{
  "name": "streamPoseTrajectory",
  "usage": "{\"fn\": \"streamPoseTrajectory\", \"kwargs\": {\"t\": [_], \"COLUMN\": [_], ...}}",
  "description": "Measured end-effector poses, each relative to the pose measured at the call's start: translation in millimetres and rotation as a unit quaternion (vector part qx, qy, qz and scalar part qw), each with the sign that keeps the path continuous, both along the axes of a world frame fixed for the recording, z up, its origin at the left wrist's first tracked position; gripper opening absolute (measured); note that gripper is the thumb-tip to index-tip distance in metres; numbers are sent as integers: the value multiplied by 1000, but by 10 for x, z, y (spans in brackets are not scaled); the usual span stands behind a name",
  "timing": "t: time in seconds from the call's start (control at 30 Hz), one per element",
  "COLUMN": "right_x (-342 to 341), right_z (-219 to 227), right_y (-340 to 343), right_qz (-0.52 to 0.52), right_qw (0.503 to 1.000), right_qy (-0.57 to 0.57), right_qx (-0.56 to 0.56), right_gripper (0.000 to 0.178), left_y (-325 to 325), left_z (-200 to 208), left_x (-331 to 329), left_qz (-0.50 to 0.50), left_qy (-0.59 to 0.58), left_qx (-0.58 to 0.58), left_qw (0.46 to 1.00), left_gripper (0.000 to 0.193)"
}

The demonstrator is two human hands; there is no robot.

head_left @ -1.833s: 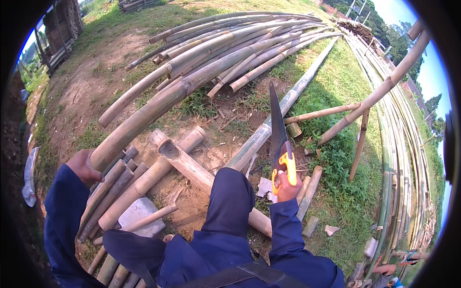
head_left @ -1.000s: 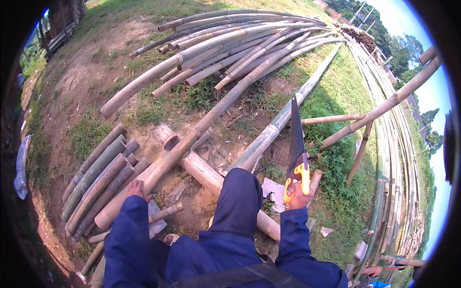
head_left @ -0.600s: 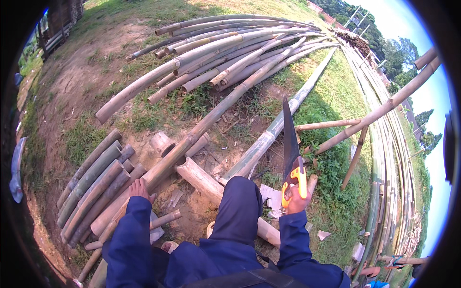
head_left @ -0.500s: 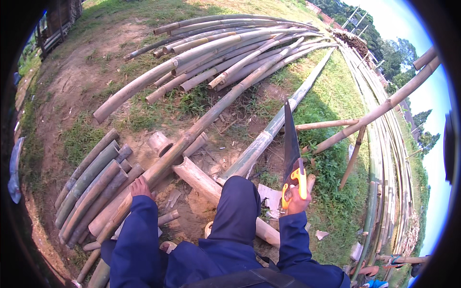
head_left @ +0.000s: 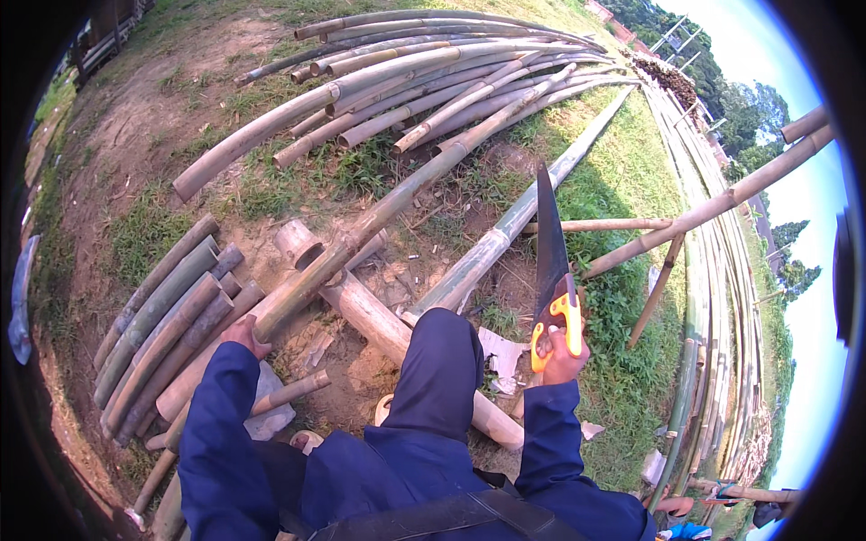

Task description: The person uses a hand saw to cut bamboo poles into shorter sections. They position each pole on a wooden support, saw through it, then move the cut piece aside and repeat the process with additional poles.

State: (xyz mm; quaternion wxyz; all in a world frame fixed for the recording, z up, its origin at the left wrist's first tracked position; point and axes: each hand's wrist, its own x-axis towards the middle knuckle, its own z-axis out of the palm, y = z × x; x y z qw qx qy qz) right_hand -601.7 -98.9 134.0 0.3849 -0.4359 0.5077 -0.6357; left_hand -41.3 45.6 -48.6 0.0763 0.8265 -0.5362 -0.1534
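Note:
My left hand (head_left: 242, 335) is closed round the near part of a long bamboo pole (head_left: 388, 212), its thumb on the pole's near side. The pole slopes away to the far stack and lies across a thick bamboo log (head_left: 365, 314). My right hand (head_left: 565, 361) grips the yellow handle of a hand saw (head_left: 548, 243). The saw's dark blade points up and away, apart from the held pole. Beyond my knee, a greenish bamboo pole (head_left: 496, 239) lies left of the blade.
Short cut bamboo pieces (head_left: 171, 307) lie in a pile at the left. A stack of long bamboo poles (head_left: 397, 90) is at the back. On the right stand a slanting bamboo frame (head_left: 704, 207) and a row of long poles (head_left: 722, 316). A pale scrap (head_left: 501, 356) lies by my knee.
My left hand has shifted a little left and up in view and now wraps round the pole. My right hand still holds the saw, a little nearer upright.

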Motion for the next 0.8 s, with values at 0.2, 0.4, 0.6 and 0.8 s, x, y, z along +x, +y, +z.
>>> {"fn": "streamPoseTrajectory", "kwargs": {"t": [0.2, 0.4, 0.6, 0.8], "right_x": [-71, 68, 394, 933], "right_z": [63, 23, 147, 261], "right_y": [53, -101, -148, 11], "right_qz": [-32, 22, 60, 128], "right_qw": [996, 999, 997, 990], "right_qy": [81, 20, 44, 51], "right_qx": [29, 14, 7, 31], "right_gripper": [11, 18, 12, 13], "left_y": [846, 1474, 1933, 2627], "left_z": [428, 456, 352, 712], "left_x": [328, 621, 1031, 1044], "left_qz": [40, 89, 181, 377], "left_qy": [84, -29, -42, 46], "left_qx": [117, 202, 214, 4], "left_qw": [989, 975, 959, 925], "left_gripper": [71, 56, 52, 21]}}
